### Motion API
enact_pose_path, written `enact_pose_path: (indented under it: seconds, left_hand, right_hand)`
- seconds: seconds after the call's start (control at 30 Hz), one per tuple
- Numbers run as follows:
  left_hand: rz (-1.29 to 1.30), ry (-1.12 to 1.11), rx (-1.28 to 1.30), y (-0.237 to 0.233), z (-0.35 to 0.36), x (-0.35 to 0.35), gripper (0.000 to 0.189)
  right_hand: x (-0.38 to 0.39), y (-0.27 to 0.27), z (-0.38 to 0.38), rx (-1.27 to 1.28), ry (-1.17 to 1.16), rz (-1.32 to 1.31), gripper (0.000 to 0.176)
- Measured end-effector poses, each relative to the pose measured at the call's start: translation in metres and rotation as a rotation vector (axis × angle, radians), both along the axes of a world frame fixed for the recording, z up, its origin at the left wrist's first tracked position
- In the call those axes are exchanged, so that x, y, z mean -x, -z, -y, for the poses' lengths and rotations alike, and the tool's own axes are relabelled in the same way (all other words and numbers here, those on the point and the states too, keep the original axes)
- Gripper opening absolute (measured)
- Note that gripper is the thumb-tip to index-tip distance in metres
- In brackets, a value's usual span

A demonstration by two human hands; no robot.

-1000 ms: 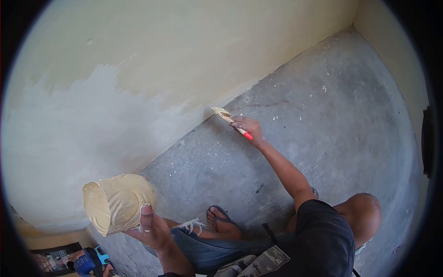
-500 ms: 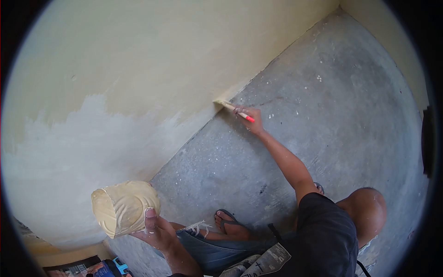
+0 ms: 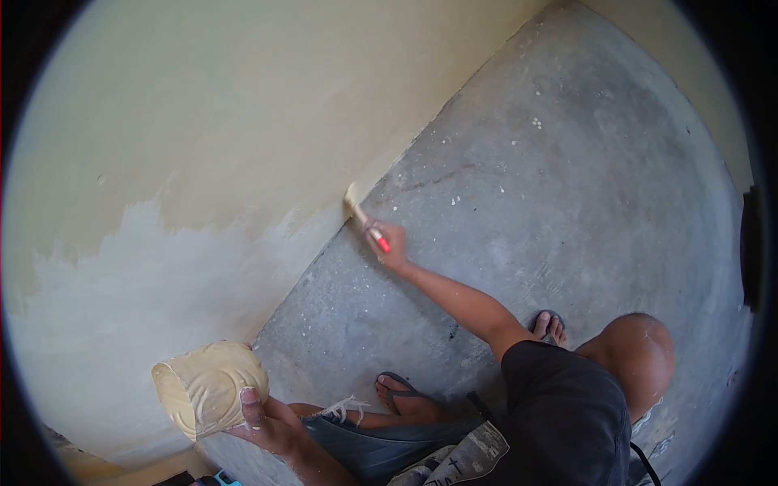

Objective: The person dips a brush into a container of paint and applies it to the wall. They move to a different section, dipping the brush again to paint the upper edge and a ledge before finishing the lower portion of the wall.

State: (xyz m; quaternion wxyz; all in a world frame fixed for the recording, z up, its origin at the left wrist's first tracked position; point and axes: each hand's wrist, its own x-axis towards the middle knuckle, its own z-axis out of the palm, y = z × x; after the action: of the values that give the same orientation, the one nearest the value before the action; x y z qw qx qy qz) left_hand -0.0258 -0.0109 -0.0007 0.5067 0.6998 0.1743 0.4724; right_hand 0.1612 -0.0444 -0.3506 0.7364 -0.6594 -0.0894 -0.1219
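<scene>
My right hand [image 3: 391,247] grips a paintbrush [image 3: 359,209] with a pale handle and a red end. Its bristles touch the wall [image 3: 235,121] low down, close to where it meets the floor. In my left hand [image 3: 271,428] is a paint container [image 3: 223,385], smeared with cream paint. It looks tipped in the view, its mouth towards the wall at lower left, and my thumb presses its near side. Cream paint covers the upper wall, while a whitish patch [image 3: 162,275] with a ragged edge lies below it.
Grey concrete floor [image 3: 600,178] with white paint spots runs along the wall to a corner at the top. My sandalled feet [image 3: 405,395] and a bare knee [image 3: 636,364] are in view. At bottom left, partly cut off, lies a blue item [image 3: 225,478].
My right hand has moved left and down along the wall's base with the brush, whose handle is now steeper. The view has shifted slightly; the left hand still holds the container.
</scene>
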Motion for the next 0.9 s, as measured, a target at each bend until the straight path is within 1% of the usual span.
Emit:
enact_pose_path:
  seconds: [0.03, 0.07, 0.1, 0.13, 0.17, 0.2, 0.23, 0.3, 0.37, 0.43, 0.47, 0.53, 0.63, 0.7, 0.73, 0.77, 0.8, 0.83, 0.9]
  left_hand:
    - [-0.002, 0.006, -0.001, 0.000, -0.001, -0.001, 0.088]
    - [-0.011, 0.042, -0.049, 0.001, -0.004, -0.002, 0.083]
    - [-0.021, 0.076, -0.098, 0.001, -0.006, -0.002, 0.078]
    - [-0.023, 0.074, -0.102, 0.000, -0.005, -0.002, 0.078]
    - [-0.010, 0.035, -0.065, 0.000, -0.002, -0.002, 0.082]
    - [0.008, -0.004, -0.027, 0.000, 0.000, -0.002, 0.087]
    - [0.011, -0.005, -0.027, 0.000, -0.001, -0.002, 0.087]
    - [0.014, 0.071, -0.103, 0.000, -0.006, 0.001, 0.076]
    - [-0.010, 0.085, -0.091, -0.003, -0.010, 0.005, 0.075]
    - [-0.035, 0.090, -0.073, -0.004, -0.008, 0.006, 0.075]
    - [0.005, 0.083, -0.090, -0.004, -0.003, 0.002, 0.075]
    - [0.038, 0.075, -0.114, -0.005, 0.000, 0.002, 0.075]
    - [0.033, 0.076, -0.130, -0.007, 0.001, 0.006, 0.075]
    - [-0.016, 0.034, -0.110, -0.007, -0.003, 0.010, 0.075]
    - [-0.014, 0.035, -0.106, -0.008, -0.005, 0.009, 0.075]
    - [-0.023, 0.046, -0.105, -0.008, -0.007, 0.010, 0.075]
    - [-0.036, 0.057, -0.104, -0.008, -0.009, 0.011, 0.075]
    - [-0.042, 0.059, -0.102, -0.008, -0.008, 0.010, 0.075]
    - [0.008, 0.047, -0.098, -0.007, -0.007, 0.005, 0.075]
  right_hand:
    - [0.013, -0.001, -0.005, -0.003, -0.126, 0.104, 0.011]
    - [0.012, 0.001, -0.004, -0.006, -0.123, 0.102, 0.011]
    - [0.010, 0.004, 0.000, 0.062, -0.251, 0.272, 0.016]
    - [0.005, -0.001, 0.007, 0.131, -0.380, 0.444, 0.021]
    - [-0.009, -0.003, 0.021, 0.081, -0.401, 0.354, 0.025]
    - [-0.030, 0.000, 0.035, 0.075, -0.335, 0.291, 0.024]
    - [-0.053, 0.004, 0.053, 0.071, -0.268, 0.229, 0.023]
    - [-0.095, 0.009, 0.094, 0.099, -0.182, 0.257, 0.019]
    - [-0.115, 0.016, 0.124, 0.128, -0.007, 0.205, 0.013]
    - [-0.129, 0.026, 0.137, 0.069, 0.261, 0.112, 0.014]
    - [-0.136, 0.027, 0.137, 0.068, 0.255, 0.107, 0.014]
    - [-0.145, 0.019, 0.133, -0.075, 0.657, 0.003, 0.012]
    - [-0.135, 0.008, 0.103, -0.015, 0.637, -0.006, 0.012]
    - [-0.099, 0.006, 0.056, 0.010, 0.446, -0.132, 0.009]
    - [-0.074, -0.003, 0.031, 0.018, 0.440, -0.063, 0.009]
    - [-0.047, 0.003, 0.002, -0.019, 0.379, -0.008, 0.009]
    - [-0.013, -0.005, -0.012, -0.013, 0.154, -0.027, 0.010]
    - [0.015, -0.006, -0.028, -0.015, -0.025, 0.054, 0.013]
    - [0.048, -0.002, -0.060, 0.097, -0.301, 0.262, 0.014]
